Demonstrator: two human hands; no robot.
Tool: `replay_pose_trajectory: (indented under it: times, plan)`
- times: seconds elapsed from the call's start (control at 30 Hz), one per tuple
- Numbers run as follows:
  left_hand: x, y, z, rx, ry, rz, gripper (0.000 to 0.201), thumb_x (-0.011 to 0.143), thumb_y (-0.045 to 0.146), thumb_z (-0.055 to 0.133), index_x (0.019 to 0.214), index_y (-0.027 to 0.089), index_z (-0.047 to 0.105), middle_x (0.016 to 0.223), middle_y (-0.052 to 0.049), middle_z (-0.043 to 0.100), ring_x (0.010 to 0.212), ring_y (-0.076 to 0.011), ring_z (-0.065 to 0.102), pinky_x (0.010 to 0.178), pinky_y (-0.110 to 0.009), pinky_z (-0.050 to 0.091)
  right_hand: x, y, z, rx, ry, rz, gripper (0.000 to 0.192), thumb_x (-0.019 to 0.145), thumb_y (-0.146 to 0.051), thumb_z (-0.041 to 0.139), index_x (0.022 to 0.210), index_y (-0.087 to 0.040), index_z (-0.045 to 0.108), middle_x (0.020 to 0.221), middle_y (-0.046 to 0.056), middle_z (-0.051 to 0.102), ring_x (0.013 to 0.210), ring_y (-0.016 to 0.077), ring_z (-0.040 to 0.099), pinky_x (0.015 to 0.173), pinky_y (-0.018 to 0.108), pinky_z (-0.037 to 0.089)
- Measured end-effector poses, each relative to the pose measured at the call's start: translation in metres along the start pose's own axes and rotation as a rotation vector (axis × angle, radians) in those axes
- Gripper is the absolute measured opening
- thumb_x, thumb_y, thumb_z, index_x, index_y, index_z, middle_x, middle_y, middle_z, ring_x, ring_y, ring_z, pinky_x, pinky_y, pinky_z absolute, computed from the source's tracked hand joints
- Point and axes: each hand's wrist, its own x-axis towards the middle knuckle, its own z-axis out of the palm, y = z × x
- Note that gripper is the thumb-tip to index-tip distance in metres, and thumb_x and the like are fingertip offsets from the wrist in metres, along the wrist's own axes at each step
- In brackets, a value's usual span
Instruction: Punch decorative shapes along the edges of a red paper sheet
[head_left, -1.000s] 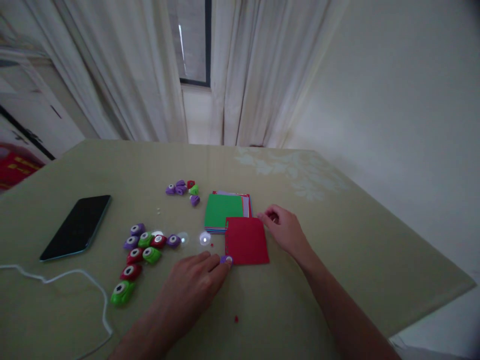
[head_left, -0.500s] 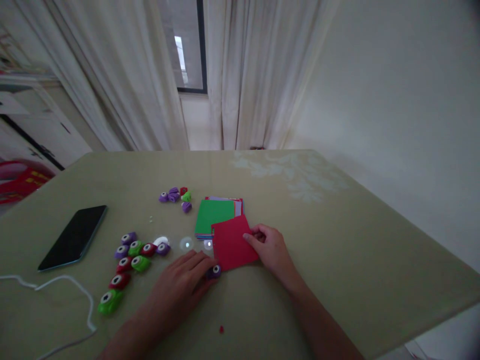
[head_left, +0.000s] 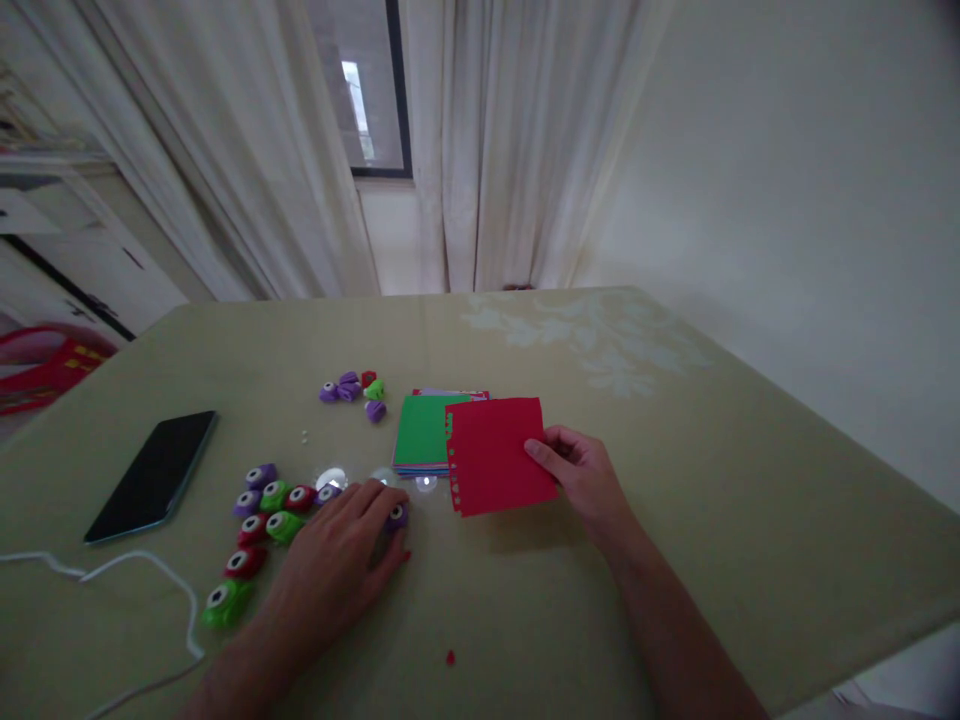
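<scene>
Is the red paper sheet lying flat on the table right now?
No, the right hand holds the red paper sheet lifted, its shadow on the table.

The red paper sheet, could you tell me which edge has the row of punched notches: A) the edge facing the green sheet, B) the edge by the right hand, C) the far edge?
A: the red paper sheet shows small notches along its side next to the green sheet, opposite the right hand.

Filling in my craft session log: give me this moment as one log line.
left hand: on purple punch | right hand: holds red sheet, notched left edge | green-topped paper stack behind | phone far left
</scene>
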Motion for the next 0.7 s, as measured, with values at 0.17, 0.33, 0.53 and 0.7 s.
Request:
replay_pose_trajectory:
  times: [0.17,0.33,0.53,0.7]
  plan:
    - [-0.002,0.022,-0.008,-0.249,0.138,-0.046,0.022,0.101,0.032,0.064,0.121,0.026,0.073,0.125,-0.008,0.074,0.117,-0.0286,0.068,0.104,-0.047,0.056,-0.007,-0.006,0.005,0.074,-0.02,0.007,0.045,0.07,-0.057,0.095,0.086,-0.018,0.078,0.085,0.007,0.079,0.07,0.0192,0.069,0.066,0.031,0.056]
    - [-0.006,0.05,-0.004,-0.654,0.193,-0.13,0.02,0.104,0.042,0.064,0.11,0.026,0.075,0.102,-0.004,0.076,0.079,-0.019,0.065,0.072,-0.03,0.055,-0.013,-0.009,0.014,0.113,-0.063,-0.033,0.042,0.071,-0.055,0.096,0.084,-0.02,0.078,0.085,0.006,0.08,0.069,0.0184,0.07,0.065,0.029,0.056]
    - [-0.006,0.052,0.004,-0.912,0.095,-0.258,0.034,0.103,0.05,0.062,0.086,0.023,0.073,0.084,-0.003,0.071,0.074,-0.0194,0.063,0.064,-0.028,0.051,-0.018,-0.01,0.021,0.104,-0.123,-0.089,0.038,0.075,-0.054,0.094,0.084,-0.021,0.078,0.087,0.006,0.081,0.074,0.02,0.072,0.069,0.031,0.059]
    - [-0.005,0.045,0.0,-0.965,0.058,-0.308,0.032,0.101,0.052,0.067,0.089,0.024,0.076,0.085,-0.002,0.073,0.076,-0.0202,0.065,0.067,-0.029,0.053,-0.017,-0.007,0.018,0.123,-0.08,-0.13,0.038,0.076,-0.053,0.094,0.084,-0.021,0.076,0.086,0.005,0.08,0.073,0.0196,0.071,0.069,0.03,0.058]
